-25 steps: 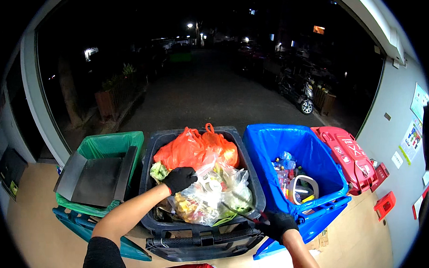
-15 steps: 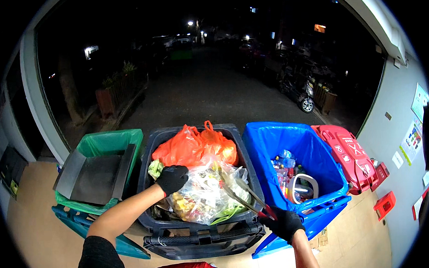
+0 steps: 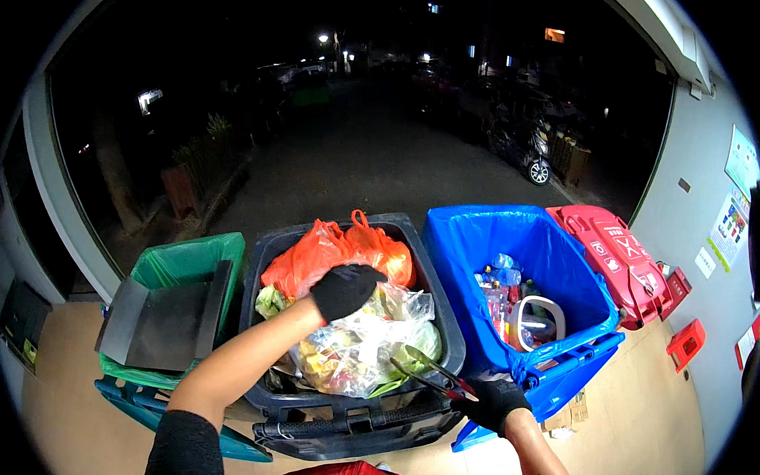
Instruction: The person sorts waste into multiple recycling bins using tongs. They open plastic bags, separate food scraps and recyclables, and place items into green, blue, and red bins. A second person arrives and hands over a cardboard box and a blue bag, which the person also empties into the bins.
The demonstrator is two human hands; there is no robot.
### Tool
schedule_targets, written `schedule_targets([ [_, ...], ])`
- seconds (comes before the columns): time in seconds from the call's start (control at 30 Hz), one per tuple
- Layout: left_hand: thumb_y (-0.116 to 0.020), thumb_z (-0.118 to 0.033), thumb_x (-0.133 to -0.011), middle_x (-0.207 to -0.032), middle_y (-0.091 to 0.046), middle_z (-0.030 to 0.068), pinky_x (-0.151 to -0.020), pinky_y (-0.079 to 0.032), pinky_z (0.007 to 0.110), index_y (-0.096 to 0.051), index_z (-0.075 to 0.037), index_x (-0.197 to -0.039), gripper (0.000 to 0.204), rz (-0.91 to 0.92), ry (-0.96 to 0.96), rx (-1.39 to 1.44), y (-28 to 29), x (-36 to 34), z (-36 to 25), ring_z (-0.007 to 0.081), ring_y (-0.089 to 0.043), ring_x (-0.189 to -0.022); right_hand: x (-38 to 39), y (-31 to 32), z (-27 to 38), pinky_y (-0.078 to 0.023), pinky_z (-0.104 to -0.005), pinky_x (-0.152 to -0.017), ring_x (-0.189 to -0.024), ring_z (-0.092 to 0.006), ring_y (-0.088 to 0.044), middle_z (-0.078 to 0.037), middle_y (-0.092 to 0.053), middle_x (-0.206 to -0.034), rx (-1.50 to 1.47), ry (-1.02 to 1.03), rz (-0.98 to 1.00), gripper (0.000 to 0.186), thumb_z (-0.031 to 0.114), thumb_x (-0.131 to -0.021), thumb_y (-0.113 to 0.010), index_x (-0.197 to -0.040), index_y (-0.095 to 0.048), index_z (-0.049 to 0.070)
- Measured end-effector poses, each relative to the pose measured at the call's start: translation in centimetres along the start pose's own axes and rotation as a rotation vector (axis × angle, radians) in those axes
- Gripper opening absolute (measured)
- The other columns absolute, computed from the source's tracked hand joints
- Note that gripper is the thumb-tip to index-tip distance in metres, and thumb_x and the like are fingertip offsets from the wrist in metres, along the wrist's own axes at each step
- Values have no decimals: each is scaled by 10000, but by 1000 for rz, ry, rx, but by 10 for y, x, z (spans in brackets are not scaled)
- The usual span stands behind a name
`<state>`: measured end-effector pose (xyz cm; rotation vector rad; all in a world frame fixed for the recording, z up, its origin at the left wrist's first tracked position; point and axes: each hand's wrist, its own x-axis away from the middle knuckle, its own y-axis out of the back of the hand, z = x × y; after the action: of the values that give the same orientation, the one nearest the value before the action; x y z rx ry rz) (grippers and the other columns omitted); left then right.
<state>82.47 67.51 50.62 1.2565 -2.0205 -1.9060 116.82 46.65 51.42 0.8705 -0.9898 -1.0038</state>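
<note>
A clear plastic bag of mixed food scraps lies in the dark grey wheeled bin in the middle. My left hand, in a black glove, is closed at the bag's upper edge; its fingertips are hidden. In my black-gloved right hand is a pair of metal tongs with red on the handles. The tong tips are apart, at the lower right of the clear bag, beside some green leaves. A tied orange-red plastic bag sits behind my left hand, and pale leaves lie left of it.
On the left, a green-lined bin carries a grey metal tray. At the right a blue-lined bin holds bottles and a white-rimmed container. Beyond it are a red bin and a wall with posters. A parked scooter stands outside.
My left hand has moved right and away from me across the clear bag. The tongs have drawn back toward me, their tips lower on the bag. The whole view has shifted slightly.
</note>
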Motion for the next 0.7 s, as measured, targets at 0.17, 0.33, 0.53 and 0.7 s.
schedule_targets([
  [0.17, -584, -446, -772, -978, -697, 126, -806, -506, 500, -689, -107, -995, 419, 714, 209, -350, -14, 12, -22, 315, -663, -943, 27, 29, -3, -528, -437, -807, -979, -378, -661, -196, -687, -1048, -42, -127, -89, 629, 583, -816, -641, -1270, -603, 149],
  [0.33, -578, -279, -791, -718, -652, 86, -560, -516, 456, -627, -142, -749, 152, 281, -252, -106, -45, 67, -32, 318, -655, -664, 8, 25, -6, -536, -453, -729, -859, -393, -672, -195, -692, -937, -323, -44, -234, 530, 527, -854, -627, -1240, -606, 165],
  [0.53, -550, -416, -887, -823, -668, 134, -721, -516, 427, -678, -134, -901, 310, 893, -5, -37, -9, 53, -81, 315, -654, -803, -9, -1, -14, -516, -418, -816, -977, -368, -653, -176, -684, -1066, -1, -31, -36, 502, 543, -860, -595, -1212, -644, 188],
  [0.7, -638, -262, -777, -1114, -648, 144, -811, -518, 445, -648, -143, -1119, 363, 516, -35, -354, -29, 10, -40, 330, -641, -1000, 3, 6, -7, -516, -450, -820, -974, -379, -651, -184, -687, -1027, -48, -74, 42, 521, 536, -849, -601, -1220, -611, 170],
])
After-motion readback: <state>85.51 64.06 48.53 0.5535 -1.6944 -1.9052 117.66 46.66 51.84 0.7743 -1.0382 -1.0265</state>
